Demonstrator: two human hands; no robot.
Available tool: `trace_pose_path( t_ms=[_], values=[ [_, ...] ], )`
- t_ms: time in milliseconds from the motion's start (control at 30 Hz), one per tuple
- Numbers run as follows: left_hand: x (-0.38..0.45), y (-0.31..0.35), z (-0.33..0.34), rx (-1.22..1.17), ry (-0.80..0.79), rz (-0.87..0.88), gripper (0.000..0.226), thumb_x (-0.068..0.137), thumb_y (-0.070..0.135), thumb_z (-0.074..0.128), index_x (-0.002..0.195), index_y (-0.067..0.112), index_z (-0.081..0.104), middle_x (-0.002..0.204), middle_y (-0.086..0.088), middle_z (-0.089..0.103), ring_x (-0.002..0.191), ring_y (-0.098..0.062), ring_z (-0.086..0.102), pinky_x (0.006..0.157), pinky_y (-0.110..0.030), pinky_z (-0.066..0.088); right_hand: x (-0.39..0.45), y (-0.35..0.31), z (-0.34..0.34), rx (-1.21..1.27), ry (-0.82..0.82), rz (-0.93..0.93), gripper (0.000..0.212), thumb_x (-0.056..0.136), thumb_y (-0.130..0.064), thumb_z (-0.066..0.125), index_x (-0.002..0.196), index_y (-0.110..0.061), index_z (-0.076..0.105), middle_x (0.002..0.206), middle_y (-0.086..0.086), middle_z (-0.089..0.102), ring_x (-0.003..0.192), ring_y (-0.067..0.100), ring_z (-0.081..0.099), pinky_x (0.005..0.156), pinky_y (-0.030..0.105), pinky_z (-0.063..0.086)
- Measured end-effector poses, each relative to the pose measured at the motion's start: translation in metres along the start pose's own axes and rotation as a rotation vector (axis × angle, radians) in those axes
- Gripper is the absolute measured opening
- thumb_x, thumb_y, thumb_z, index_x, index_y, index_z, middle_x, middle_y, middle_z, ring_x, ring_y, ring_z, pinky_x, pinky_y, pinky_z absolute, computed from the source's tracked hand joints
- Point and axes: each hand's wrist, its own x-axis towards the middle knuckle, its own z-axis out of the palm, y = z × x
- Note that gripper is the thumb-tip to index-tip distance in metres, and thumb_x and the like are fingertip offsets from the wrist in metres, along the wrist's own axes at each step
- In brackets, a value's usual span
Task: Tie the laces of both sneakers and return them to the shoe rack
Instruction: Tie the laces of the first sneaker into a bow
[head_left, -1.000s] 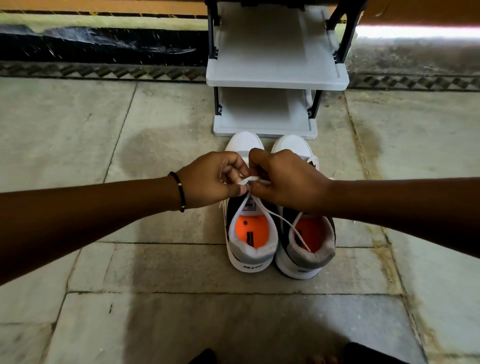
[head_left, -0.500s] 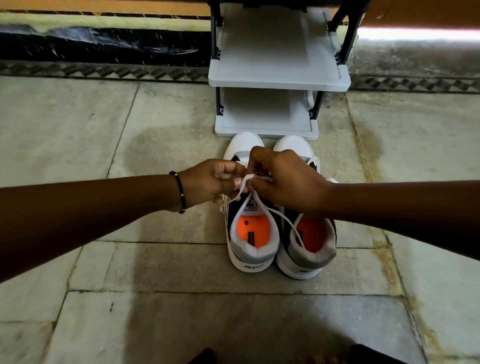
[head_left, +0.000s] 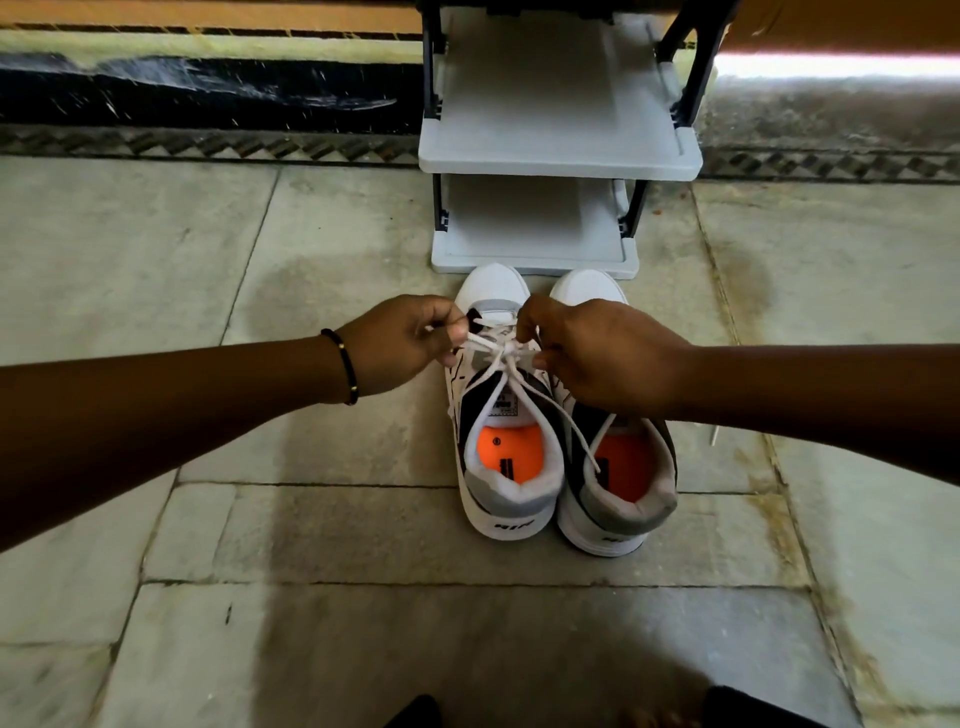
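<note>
Both hands are on the left sneaker, which stands on the stone floor just near of the shoe rack. Toe points far toward the rack, heel near, so its long axis runs near–far.

Left hand pinches a loop of the white lace between thumb and fingers on the left of the knot. Right hand pinches the other loop on the right. The knot sits between the two grips over the shoe's midline, roughly equidistant, so neither hand is clearly nearer. Pull line runs left–right, across the shoe's long axis. Judgement: the next move is to draw the loops apart to cinch the bow.

Two loose lace tails trail near; one runs across into the opening of the right sneaker.

The right sneaker touches the left one's side, same heading. Its lace looks untied, with a loose end on the floor to its right.

Count:
- sneakers: 2
- hands: 2
- rack: 1, with 2 shelves visible, both bare
- black bead bracelet: 1, on the left wrist
</note>
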Motion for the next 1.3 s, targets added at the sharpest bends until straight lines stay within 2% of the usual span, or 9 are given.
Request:
trace_pose_path(
  t_ms=[133,233,467,633,767,967,1100,1167,1300],
  values=[
    [-0.003,-0.013,-0.008,0.209,-0.041,0.007,0.020,0.091,0.015,0.046,0.074,0.022,0.053,0.071,0.007,0.061,0.067,-0.005,0.059,0.063,-0.008,0.044,-0.010,0.000,0.001,-0.192,-0.125,0.017,0.022,0.089,-0.022,0.048,0.110,-0.016,0.049,0.096,0.011,0.066,0.082,0.029,0.060,0.063,0.035,0.047],
    [0.000,-0.017,-0.012,0.342,-0.027,0.042,0.013,0.089,0.015,0.049,0.079,0.018,0.056,0.067,0.014,0.060,0.065,0.003,0.059,0.067,-0.009,0.042,-0.015,-0.008,-0.001,-0.312,-0.211,-0.029,0.020,0.087,-0.017,0.047,0.106,-0.016,0.052,0.087,0.008,0.059,0.074,0.025,0.049,0.060,0.032,0.039],
    [0.011,-0.023,-0.016,0.300,0.024,0.013,0.011,0.085,0.013,0.055,0.078,0.016,0.062,0.064,0.010,0.062,0.057,0.012,0.058,0.063,0.000,0.041,-0.018,-0.013,-0.008,-0.307,-0.229,-0.028,0.014,0.083,-0.015,0.048,0.095,-0.016,0.055,0.096,0.010,0.065,0.090,0.029,0.060,0.062,0.030,0.037],
    [0.017,-0.025,-0.015,0.358,-0.010,0.008,0.012,0.085,0.017,0.056,0.079,0.013,0.065,0.063,0.013,0.062,0.063,0.010,0.056,0.075,-0.022,0.045,-0.020,-0.011,-0.011,-0.320,-0.250,-0.005,0.018,0.084,-0.013,0.047,0.099,-0.015,0.055,0.097,0.008,0.063,0.080,0.020,0.051,0.063,0.029,0.034],
    [0.010,-0.026,-0.009,0.347,-0.033,-0.008,0.012,0.086,0.016,0.055,0.077,0.014,0.063,0.065,0.009,0.064,0.067,-0.007,0.060,0.077,-0.031,0.048,-0.022,-0.007,-0.009,-0.264,-0.250,-0.005,0.014,0.088,-0.018,0.045,0.097,-0.018,0.055,0.089,0.005,0.061,0.081,0.020,0.054,0.063,0.029,0.035],
    [-0.010,-0.020,0.008,0.236,0.172,0.035,0.016,0.086,0.027,0.055,0.100,0.019,0.054,0.103,0.009,0.053,0.086,-0.006,0.052,0.070,-0.001,0.036,-0.041,0.015,-0.019,-0.237,-0.295,0.017,0.021,0.092,-0.042,0.044,0.102,-0.024,0.048,0.085,-0.004,0.053,0.076,0.016,0.049,0.063,0.028,0.037],
    [-0.024,0.009,0.032,0.438,0.026,0.224,0.061,0.073,0.064,0.046,0.124,0.031,0.041,0.135,0.007,0.043,0.127,-0.015,0.037,0.105,-0.037,0.033,-0.052,0.034,-0.034,-0.179,-0.248,0.108,0.018,0.089,-0.044,0.046,0.076,-0.032,0.046,0.084,-0.003,0.059,0.074,0.017,0.053,0.064,0.032,0.047],
    [-0.031,0.025,0.055,0.556,-0.110,0.248,0.073,0.070,0.071,0.046,0.132,0.036,0.028,0.147,0.007,0.028,0.138,-0.018,0.020,0.112,-0.044,0.023,-0.055,0.038,-0.035,-0.198,-0.277,0.145,0.031,0.088,-0.046,0.047,0.062,-0.032,0.038,0.073,-0.004,0.055,0.070,0.019,0.055,0.061,0.033,0.049],
    [-0.031,0.032,0.088,0.782,-0.211,0.245,0.083,0.076,0.066,0.043,0.141,0.033,0.006,0.156,0.006,0.004,0.144,-0.022,-0.007,0.114,-0.055,0.002,-0.058,0.032,-0.028,-0.253,-0.550,0.184,0.031,0.087,-0.045,0.049,0.065,-0.023,0.047,0.065,-0.006,0.044,0.072,0.016,0.048,0.058,0.026,0.039]
  ],
)
